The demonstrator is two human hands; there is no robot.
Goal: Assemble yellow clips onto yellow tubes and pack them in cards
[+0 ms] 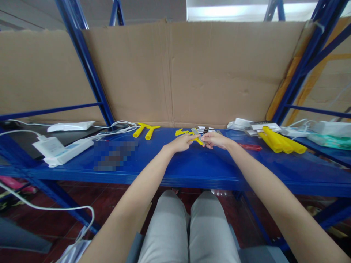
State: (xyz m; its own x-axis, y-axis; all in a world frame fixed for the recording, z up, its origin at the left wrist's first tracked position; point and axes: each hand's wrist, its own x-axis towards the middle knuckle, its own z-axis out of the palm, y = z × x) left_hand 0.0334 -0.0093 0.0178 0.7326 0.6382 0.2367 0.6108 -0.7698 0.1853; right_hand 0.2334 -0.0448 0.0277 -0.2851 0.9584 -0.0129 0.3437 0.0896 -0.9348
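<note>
My left hand (181,143) is closed around a yellow plastic piece (197,140) above the blue shelf, and part of it shows past the fingertips. Close beside it, my right hand (215,140) has its fingers pinched together at the same piece; a small greyish part seems to be between them, too small to make out. Just beyond the hands lie small yellow pieces (181,132) and some black-and-white items (205,129). Two yellow T-shaped handles (150,132) rest to the left, near the cardboard.
On the right lie a red rod-like tool (251,147), several yellow tubes (283,142) and white packets (240,123). A white power strip (68,151) with cables occupies the left. Cardboard (219,73) walls the back, between blue posts (90,69). The shelf's front edge (192,181) runs above my knees.
</note>
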